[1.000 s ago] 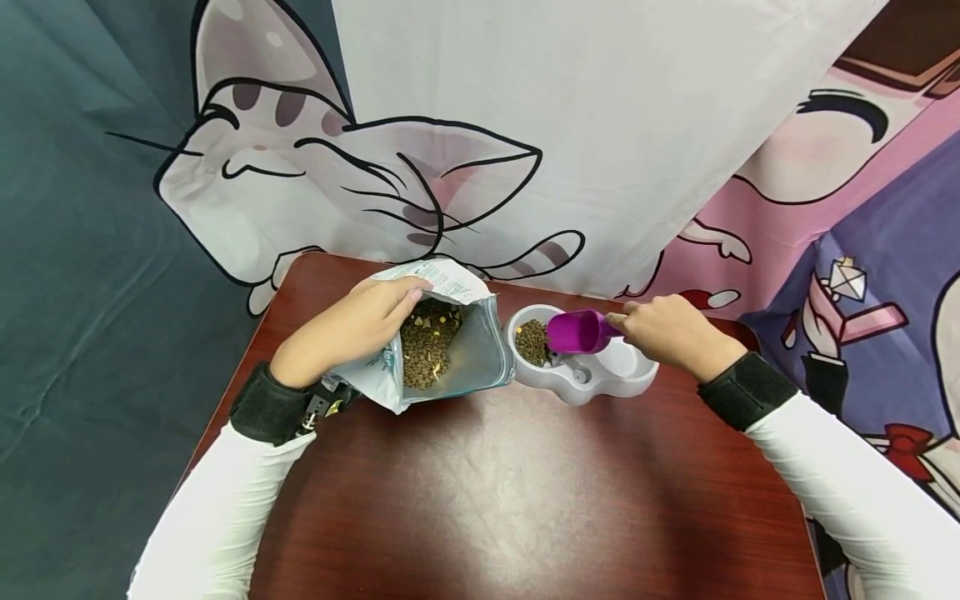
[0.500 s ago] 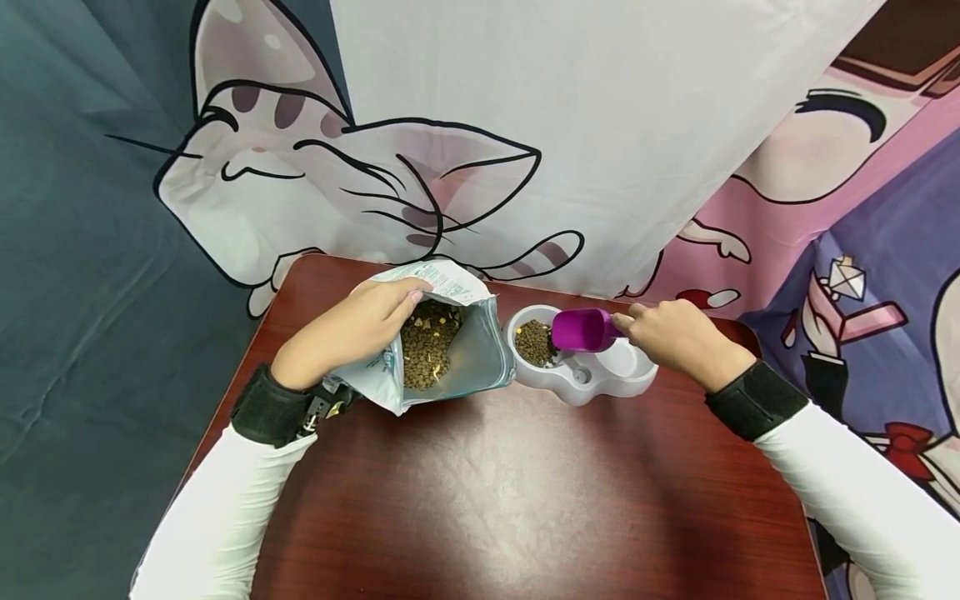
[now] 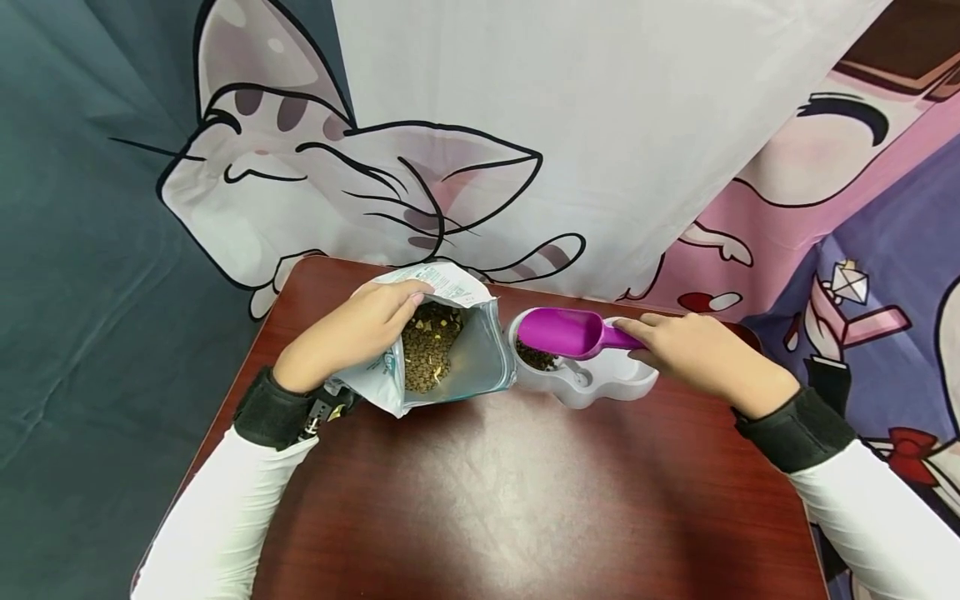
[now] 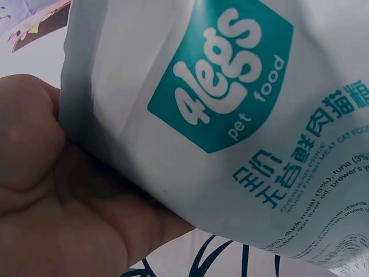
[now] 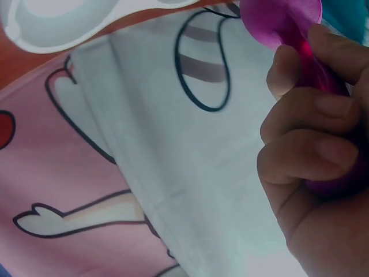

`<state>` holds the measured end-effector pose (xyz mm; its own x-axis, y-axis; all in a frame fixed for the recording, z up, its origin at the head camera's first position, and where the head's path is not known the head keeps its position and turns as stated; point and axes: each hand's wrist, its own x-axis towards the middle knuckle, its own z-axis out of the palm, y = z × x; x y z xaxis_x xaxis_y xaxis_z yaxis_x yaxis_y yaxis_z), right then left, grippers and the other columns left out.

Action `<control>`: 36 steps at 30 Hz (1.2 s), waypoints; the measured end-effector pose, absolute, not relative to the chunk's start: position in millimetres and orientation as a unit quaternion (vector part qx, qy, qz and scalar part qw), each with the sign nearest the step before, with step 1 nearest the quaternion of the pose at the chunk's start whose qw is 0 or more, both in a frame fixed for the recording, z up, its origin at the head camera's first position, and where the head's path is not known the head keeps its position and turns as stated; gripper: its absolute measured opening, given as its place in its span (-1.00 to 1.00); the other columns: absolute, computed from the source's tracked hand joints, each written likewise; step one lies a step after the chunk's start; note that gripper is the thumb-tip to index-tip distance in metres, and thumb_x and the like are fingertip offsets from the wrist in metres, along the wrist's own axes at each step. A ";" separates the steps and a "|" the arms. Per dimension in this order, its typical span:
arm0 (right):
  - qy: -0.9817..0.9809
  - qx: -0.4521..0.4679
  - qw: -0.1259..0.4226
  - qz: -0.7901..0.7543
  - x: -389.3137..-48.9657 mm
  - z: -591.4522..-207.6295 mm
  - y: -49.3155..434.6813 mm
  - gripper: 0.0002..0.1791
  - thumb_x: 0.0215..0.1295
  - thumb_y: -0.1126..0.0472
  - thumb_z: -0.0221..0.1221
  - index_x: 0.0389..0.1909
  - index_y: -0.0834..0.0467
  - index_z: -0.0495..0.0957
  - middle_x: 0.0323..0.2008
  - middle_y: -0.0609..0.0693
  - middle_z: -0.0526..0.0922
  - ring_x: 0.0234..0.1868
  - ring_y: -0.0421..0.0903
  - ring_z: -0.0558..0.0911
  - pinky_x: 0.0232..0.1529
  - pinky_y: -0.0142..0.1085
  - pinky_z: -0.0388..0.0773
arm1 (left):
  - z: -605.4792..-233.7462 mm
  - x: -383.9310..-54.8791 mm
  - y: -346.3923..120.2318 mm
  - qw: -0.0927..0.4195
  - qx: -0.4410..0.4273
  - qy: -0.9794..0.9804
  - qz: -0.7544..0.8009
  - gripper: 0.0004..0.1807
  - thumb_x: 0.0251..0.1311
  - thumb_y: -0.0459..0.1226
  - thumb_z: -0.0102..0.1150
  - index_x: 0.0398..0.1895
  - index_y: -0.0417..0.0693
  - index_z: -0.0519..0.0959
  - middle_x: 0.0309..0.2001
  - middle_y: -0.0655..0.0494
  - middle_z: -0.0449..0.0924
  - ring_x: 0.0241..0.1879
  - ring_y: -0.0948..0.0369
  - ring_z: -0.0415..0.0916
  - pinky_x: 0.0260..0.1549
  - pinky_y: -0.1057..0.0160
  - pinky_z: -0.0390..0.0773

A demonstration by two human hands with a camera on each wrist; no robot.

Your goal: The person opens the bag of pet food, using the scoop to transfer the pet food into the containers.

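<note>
My left hand (image 3: pixel 375 321) grips the upper edge of a white and teal pet food bag (image 3: pixel 386 375), whose mouth gapes toward the right. Brown kibble (image 3: pixel 427 350) with yellow bits lies inside. In the left wrist view the bag's printed side (image 4: pixel 248 138) fills most of the picture beside the hand. My right hand (image 3: pixel 686 350) holds a purple scoop (image 3: pixel 562 332) by its handle, fingers curled round it as the right wrist view shows. No kibble shows in the scoop's hollow. It hovers over the white double bowl (image 3: pixel 570 392), partly hiding the kibble in the bowl's left hollow.
The reddish-brown table (image 3: pixel 480 500) stretches in front of the bag and bowl. A curtain with cartoon cats (image 3: pixel 637 150) hangs right behind the table's back edge. The bag stands close to the bowl's left side.
The scoop's tip has swung left over the kibble in the bowl, and its hollow now shows longer. My right hand has shifted a little right and nearer. The left hand and bag stay put.
</note>
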<state>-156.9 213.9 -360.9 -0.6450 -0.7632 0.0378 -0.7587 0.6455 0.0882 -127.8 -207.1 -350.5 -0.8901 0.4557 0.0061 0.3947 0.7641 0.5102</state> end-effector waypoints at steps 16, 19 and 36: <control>-0.902 0.419 0.108 0.005 -127.9 -288.7 205.0 -0.39 0.05 0.13 0.36 0.20 -0.01 0.48 -0.41 -0.13 0.54 -0.70 -0.17 0.35 -0.61 -0.10 0.50 | -351.9 -130.3 -207.1 0.052 0.224 0.935 0.268 -0.60 0.50 -0.24 -0.25 0.20 -0.22 0.47 0.16 -0.06 0.57 0.24 0.02 0.43 0.29 0.00 0.35; -0.899 0.423 0.111 0.005 -122.3 -282.4 203.8 -0.35 0.04 0.12 0.37 0.23 -0.02 0.46 -0.43 -0.15 0.48 -0.70 -0.22 0.28 -0.62 -0.15 0.46 | -352.2 -130.4 -207.3 0.051 0.224 0.935 0.269 -0.60 0.50 -0.24 -0.25 0.20 -0.21 0.47 0.15 -0.06 0.57 0.24 0.03 0.44 0.28 0.00 0.35; -0.859 0.494 0.133 -0.003 -100.7 -302.1 162.0 -0.51 0.31 -0.13 0.16 0.24 -0.13 0.47 -0.33 -0.14 0.54 -0.76 -0.21 0.24 -0.74 -0.31 0.27 | -352.2 -130.3 -206.0 0.048 0.218 0.936 0.271 -0.61 0.49 -0.25 -0.24 0.20 -0.21 0.47 0.15 -0.06 0.57 0.26 0.02 0.42 0.30 -0.01 0.34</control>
<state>-100.7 162.0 -302.1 -0.4765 -0.8496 0.2261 -0.8480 0.5120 0.1369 -130.3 -206.0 -352.2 -0.9007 0.4335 0.0292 0.3819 0.7579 0.5289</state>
